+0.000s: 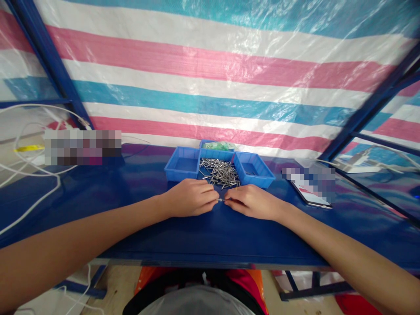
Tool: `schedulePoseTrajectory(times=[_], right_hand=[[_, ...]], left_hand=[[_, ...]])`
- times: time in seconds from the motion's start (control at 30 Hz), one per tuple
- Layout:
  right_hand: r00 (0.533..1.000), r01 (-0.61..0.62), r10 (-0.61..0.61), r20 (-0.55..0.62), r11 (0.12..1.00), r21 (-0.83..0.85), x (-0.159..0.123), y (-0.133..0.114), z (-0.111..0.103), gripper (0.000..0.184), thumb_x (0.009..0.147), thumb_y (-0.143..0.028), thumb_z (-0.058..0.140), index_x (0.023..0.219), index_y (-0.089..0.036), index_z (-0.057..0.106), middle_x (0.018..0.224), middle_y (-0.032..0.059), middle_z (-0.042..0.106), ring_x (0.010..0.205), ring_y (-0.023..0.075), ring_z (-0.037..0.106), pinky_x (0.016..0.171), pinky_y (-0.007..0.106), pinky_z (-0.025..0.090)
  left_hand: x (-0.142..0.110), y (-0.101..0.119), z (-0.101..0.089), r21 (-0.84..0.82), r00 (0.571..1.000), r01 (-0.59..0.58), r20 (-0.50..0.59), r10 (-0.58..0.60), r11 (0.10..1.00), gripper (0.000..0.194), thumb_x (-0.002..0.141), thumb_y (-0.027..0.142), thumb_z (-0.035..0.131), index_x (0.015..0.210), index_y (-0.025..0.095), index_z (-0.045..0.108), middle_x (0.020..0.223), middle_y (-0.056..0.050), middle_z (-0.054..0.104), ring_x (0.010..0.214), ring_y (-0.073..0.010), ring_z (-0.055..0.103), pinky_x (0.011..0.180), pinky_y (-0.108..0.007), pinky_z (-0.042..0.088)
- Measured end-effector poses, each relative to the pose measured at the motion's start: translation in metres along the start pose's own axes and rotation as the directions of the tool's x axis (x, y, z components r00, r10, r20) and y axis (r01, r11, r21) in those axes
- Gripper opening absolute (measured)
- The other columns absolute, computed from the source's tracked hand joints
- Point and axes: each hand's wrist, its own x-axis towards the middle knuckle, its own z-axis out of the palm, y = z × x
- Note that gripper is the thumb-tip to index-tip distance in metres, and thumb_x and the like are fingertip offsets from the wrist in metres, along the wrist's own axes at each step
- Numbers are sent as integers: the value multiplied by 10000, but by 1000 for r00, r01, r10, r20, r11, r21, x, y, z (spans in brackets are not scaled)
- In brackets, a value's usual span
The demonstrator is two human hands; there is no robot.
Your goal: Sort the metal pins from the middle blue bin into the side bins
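Note:
Between my two hands, just above the blue tabletop (197,238), is a thin metal pin (221,200). My left hand (193,198) pinches one end of it between thumb and fingertips. At the other end, my right hand (251,201) is closed in a pinch too. Only a short middle piece of the pin shows; the fingers hide the rest, so its exact kind is unclear. Right behind the hands lies a heap of loose silvery metal pins (221,173), spilling forward from between the blue bins.
A blue bin (182,164) stands left of the heap, another blue bin (254,169) right of it. A green plastic bag (219,146) sits behind. Right lies a phone (310,192); white cables (54,188) run along the left. A striped sheet (210,65) hangs at the back.

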Motion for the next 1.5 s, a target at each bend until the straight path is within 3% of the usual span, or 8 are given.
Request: schedulePoseTrajectory(times=[0.37, 0.8, 1.1, 1.5], right_hand=[[998, -23, 19, -58, 997, -76, -2, -4, -5, 209, 963, -237, 403, 900, -155, 585, 731, 31, 628, 649, 129, 594, 623, 227, 397], [993, 6, -18, -114, 995, -103, -2, -2, -3, 262, 987, -290, 370, 939, -158, 592, 733, 35, 635, 646, 135, 598, 617, 237, 392], [999, 6, -8, -35, 999, -47, -2, 0, 0, 168, 952, -230, 428, 907, -170, 578, 723, 16, 620, 624, 115, 577, 598, 219, 369], [1000, 1, -2, -14, 1000, -25, -2, -1, -1, 160, 949, -230, 437, 939, -169, 585, 758, 24, 632, 663, 122, 597, 622, 225, 389]], left_hand=[[-3, -2, 8, -48, 986, 129, 111, -123, 990, 280, 966, 286, 376, 816, 169, 581, 725, -8, 610, 701, -153, 564, 616, -269, 385], [-2, -3, 10, -54, 980, 93, 181, -82, 994, 270, 977, 265, 353, 853, 158, 568, 775, -25, 613, 737, -172, 562, 679, -283, 420], [-2, -2, 6, -99, 975, 177, 150, -161, 979, 230, 965, 278, 376, 876, 159, 552, 815, -33, 604, 744, -156, 568, 655, -254, 405], [-1, -1, 1, -67, 994, 83, 83, -77, 994, 255, 969, 254, 356, 871, 161, 572, 789, -29, 593, 734, -149, 553, 667, -249, 403]])
